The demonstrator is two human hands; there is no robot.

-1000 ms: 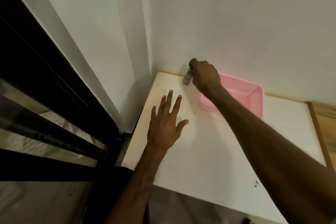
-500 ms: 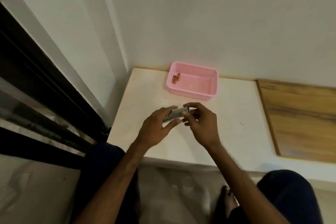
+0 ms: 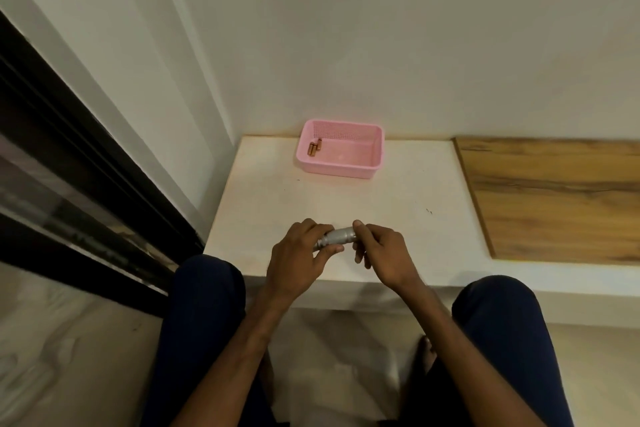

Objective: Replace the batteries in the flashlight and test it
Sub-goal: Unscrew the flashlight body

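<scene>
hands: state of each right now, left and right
Left hand: closed, gripping the silver flashlight by its left end.
Right hand: closed, pinching the flashlight's right end.

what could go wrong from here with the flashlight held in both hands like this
1. The left hand and right hand hold the flashlight close to the front edge of the white table. A loosened cap or cell could slip past that edge to the floor.
2. The batteries lie in the pink basket at the table's far side. Fetching them probably means letting go with one hand while the flashlight is open.
</scene>
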